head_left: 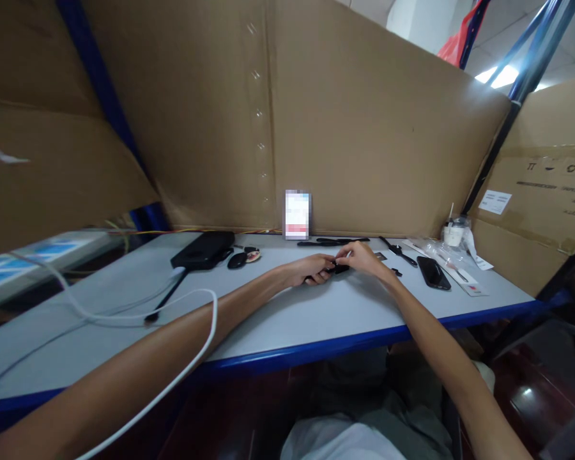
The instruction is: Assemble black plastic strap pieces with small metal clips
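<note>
Cardboard wall (354,121): standing upright beyond the fingers, filling the background.
Table (268,319): spreading beneath the fingers and out to both sides.
Left arm (172,345): stretching long and nearly straight from the lower left, rising gently toward the fingers.
Right arm (436,345): slanting up and inward from the lower right, bending at the wrist as the hand turns left.
White cable (214,313): looping left of the fingers, passing in front of the left forearm.
Black case (204,249): lying well apart, left of the fingers.
Left hand (311,269): lying low over the tabletop, pointing right, fingers curling around a small black object (341,269).
Right hand (361,257): arching above, pointing left and down, thumb and forefinger pinching at the upper edge of that object, right beside the left fingertips.
Phone (434,273): lying flat, well to the right of the fingers.
Lit screen (298,217): leaning upright beyond the left fingers, showing blurred content.
Black strips (328,242): lying just beyond the fingers.
Small black object: sitting between both hands' fingertips, hiding partly behind the fingers, too small for details.
</note>
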Motion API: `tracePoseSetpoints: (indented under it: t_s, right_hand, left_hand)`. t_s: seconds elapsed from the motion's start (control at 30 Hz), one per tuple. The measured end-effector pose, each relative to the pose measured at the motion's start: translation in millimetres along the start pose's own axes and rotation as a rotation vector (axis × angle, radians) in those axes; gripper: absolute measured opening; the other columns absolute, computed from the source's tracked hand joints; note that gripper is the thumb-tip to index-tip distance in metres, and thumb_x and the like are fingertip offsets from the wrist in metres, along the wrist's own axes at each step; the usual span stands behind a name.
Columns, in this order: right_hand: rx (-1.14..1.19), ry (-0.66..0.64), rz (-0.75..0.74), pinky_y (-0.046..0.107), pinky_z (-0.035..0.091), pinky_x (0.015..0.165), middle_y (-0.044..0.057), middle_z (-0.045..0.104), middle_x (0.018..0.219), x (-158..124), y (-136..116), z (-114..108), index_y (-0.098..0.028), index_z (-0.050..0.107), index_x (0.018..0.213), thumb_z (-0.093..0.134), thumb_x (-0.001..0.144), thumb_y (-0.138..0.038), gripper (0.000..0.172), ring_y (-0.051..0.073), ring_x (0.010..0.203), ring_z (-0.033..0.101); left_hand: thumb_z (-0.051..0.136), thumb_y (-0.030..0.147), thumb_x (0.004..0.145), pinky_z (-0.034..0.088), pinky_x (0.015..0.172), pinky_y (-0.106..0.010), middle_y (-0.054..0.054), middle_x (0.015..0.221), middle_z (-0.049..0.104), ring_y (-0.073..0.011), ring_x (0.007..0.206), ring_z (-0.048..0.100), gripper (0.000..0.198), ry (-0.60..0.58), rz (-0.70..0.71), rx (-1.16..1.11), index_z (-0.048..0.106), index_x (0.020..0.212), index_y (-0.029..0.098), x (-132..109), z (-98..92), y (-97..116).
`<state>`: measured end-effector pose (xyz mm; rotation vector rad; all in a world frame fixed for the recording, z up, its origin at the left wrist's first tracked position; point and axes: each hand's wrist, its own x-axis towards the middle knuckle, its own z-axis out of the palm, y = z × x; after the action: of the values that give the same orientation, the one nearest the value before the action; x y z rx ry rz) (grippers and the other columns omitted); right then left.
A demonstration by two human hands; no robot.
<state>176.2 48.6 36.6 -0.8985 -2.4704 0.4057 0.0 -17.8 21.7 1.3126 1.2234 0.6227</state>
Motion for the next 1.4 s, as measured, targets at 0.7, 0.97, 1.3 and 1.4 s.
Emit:
tracePoseSetpoints:
  t_s: [0.7, 0.97, 1.3, 1.4]
  right_hand:
    - [-0.032, -0.033, -0.031, 0.022, 0.034, 0.065, 0.002, 0.071, 0.076, -4.6, -1.7, -4.7, -0.016, 0.077, 0.084, 0.072, 0.086, -0.023, 0.009, 0.012, 0.070, 0.058]
    - [-0.118, 0.011, -0.075, 0.024, 0.026, 0.061, -0.001, 0.059, 0.064, -9.0, -15.3, -0.5, -0.015, 0.076, 0.076, 0.059, 0.096, -0.031, 0.031, 0.011, 0.063, 0.048]
    - [-0.159, 0.029, -0.044, 0.025, 0.026, 0.060, -0.001, 0.057, 0.061, -5.5, 1.5, -0.9, -0.016, 0.074, 0.069, 0.063, 0.092, -0.032, 0.030, 0.011, 0.061, 0.046]
    - [-0.098, 0.014, -0.034, 0.024, 0.027, 0.058, -0.001, 0.059, 0.061, -5.0, -3.3, -0.1, -0.015, 0.075, 0.070, 0.065, 0.090, -0.033, 0.028, 0.011, 0.061, 0.047]
  left_hand:
    - [0.054, 0.023, 0.087, 0.007, 0.037, -0.016, 0.010, 0.057, 0.030, -0.0057, 0.037, 0.017, 0.018, -0.069, -0.002, -0.011, 0.046, 0.103, 0.024, 1.7, -6.9, -0.9]
    - [0.052, 0.024, 0.088, 0.008, 0.038, -0.018, 0.010, 0.056, 0.029, -0.0062, 0.037, 0.017, 0.014, -0.057, -0.005, 0.014, 0.045, 0.100, 0.024, 3.6, -6.7, -2.1]
    - [0.047, 0.020, 0.092, 0.003, 0.040, -0.021, 0.009, 0.057, 0.029, -0.0062, 0.038, 0.016, 0.010, -0.046, -0.017, -0.007, 0.046, 0.101, 0.024, -2.2, -3.4, 3.9]
    - [0.050, 0.022, 0.091, 0.004, 0.040, -0.021, 0.009, 0.057, 0.029, -0.0060, 0.039, 0.016, 0.006, -0.055, -0.009, -0.012, 0.045, 0.094, 0.023, -1.2, -3.6, 2.7]
